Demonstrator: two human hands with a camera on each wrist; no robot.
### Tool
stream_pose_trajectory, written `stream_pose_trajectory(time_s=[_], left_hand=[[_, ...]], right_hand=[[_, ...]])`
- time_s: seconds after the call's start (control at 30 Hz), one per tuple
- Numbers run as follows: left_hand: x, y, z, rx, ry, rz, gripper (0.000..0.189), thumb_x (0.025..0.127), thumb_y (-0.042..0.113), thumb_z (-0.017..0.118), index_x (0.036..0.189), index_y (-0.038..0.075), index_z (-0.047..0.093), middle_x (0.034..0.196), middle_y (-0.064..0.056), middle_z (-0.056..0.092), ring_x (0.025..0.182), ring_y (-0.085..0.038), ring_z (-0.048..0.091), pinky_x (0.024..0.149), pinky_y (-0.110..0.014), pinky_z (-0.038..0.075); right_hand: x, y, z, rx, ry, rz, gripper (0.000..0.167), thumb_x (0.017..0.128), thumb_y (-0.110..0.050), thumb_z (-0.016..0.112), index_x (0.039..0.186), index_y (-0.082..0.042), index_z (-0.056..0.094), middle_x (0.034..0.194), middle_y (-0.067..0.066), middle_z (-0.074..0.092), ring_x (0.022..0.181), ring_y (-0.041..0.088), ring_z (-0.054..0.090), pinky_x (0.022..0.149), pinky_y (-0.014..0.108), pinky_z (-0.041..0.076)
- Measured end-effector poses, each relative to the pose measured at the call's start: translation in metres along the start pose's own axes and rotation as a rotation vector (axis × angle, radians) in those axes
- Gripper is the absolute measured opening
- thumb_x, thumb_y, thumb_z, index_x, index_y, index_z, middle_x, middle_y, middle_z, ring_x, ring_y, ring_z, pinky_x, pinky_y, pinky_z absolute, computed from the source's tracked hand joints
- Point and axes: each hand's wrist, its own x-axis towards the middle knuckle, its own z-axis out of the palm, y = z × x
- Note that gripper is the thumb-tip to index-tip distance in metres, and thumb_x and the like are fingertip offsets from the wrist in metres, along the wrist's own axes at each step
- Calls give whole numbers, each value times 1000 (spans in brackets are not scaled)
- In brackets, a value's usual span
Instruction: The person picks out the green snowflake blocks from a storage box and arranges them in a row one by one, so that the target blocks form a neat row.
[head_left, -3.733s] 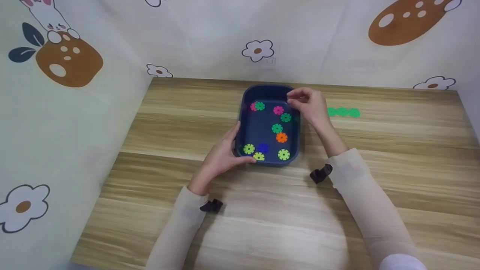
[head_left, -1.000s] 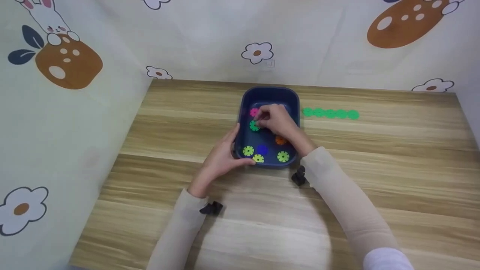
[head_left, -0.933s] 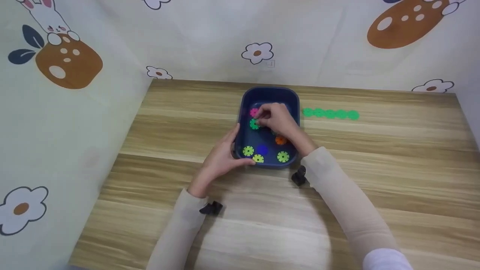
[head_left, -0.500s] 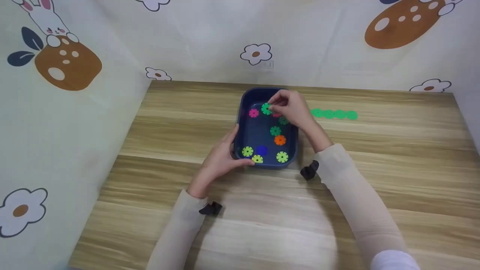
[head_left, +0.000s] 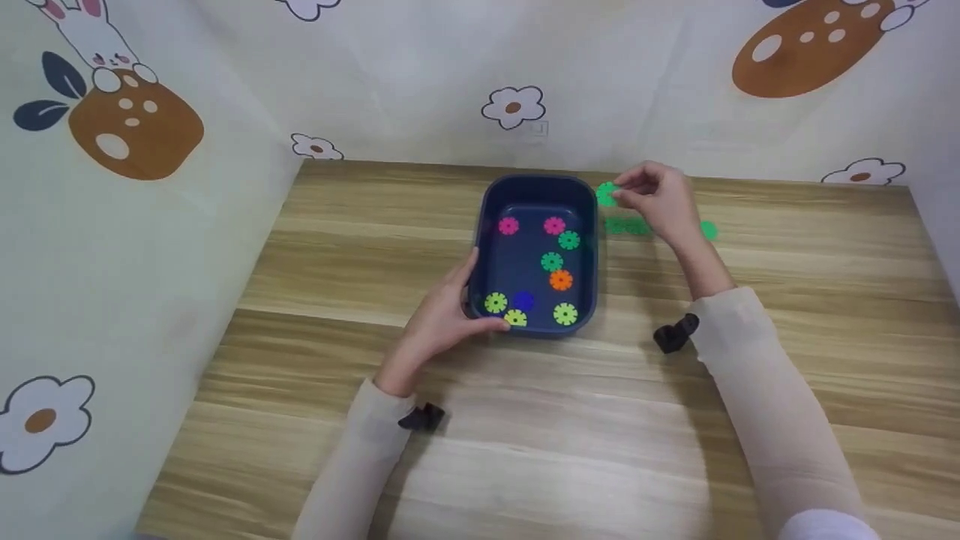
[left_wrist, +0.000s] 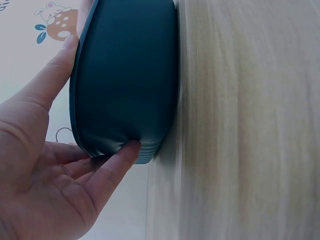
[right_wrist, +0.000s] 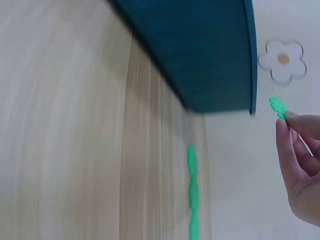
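A dark blue rectangular bin (head_left: 517,262) stands on the table. At its near left corner my left hand (head_left: 441,316) holds it, the thumb along the near rim and the fingers up the left side; the left wrist view shows fingertips against the bin's outer wall (left_wrist: 125,75). My right hand (head_left: 664,201) pinches a green notched plastic disc (head_left: 606,194) between thumb and fingers, beyond the bin's right rim and raised over the table. Below it lies a row of green discs (head_left: 626,226), partly hidden by that hand; the right wrist view catches the row (right_wrist: 193,192) edge-on.
Scattered on the bin floor are two pink discs (head_left: 554,226), two green discs (head_left: 552,262), an orange disc (head_left: 561,280), a blue disc (head_left: 524,301) and several yellow-green discs (head_left: 565,313). A patterned wall (head_left: 420,90) rises behind the table (head_left: 360,240).
My right hand went into the bin, picked up a green disc near the left pink one and carried it right, out over the rim. My left hand stays on the bin.
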Motion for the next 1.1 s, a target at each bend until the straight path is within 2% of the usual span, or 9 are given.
stream_pose_trajectory(time_s=[0.37,0.6,0.87,0.97,1.1], left_hand=[[0,2,-1,-5,-10,8,118,67,53,83,155,11,17,156,-13,24,140,-27,28,112,-40,27],[0,1,-1,3,-24,-12,117,68,54,82,156,13,16,158,-10,22,141,-26,26,112,-39,26],[-1,2,-1,1,-16,-12,118,68,54,83,156,14,15,157,-13,22,140,-27,27,112,-41,26],[-1,2,-1,-2,-17,-19,117,68,53,83,156,14,15,158,-12,21,141,-27,26,112,-41,26],[-1,1,-1,-5,-20,-26,116,69,52,83,156,15,15,158,-12,20,141,-27,26,112,-41,26]], right_hand=[[-12,35,-66,-23,114,117,16,87,-2,70,100,6,65,87,2,67,74,6,64,70,19,54],[-23,58,-96,-124,186,202,20,88,-5,69,103,7,65,80,-9,62,74,-1,59,67,13,51],[-32,74,-117,-253,192,318,26,89,-9,69,109,6,65,73,-21,57,72,-5,54,64,10,48],[-33,77,-121,-221,180,362,27,89,-7,69,111,7,64,74,-18,58,72,-5,56,67,13,51],[-34,81,-122,-138,170,404,22,88,-1,68,108,8,64,80,-7,65,71,-4,59,70,17,54]])
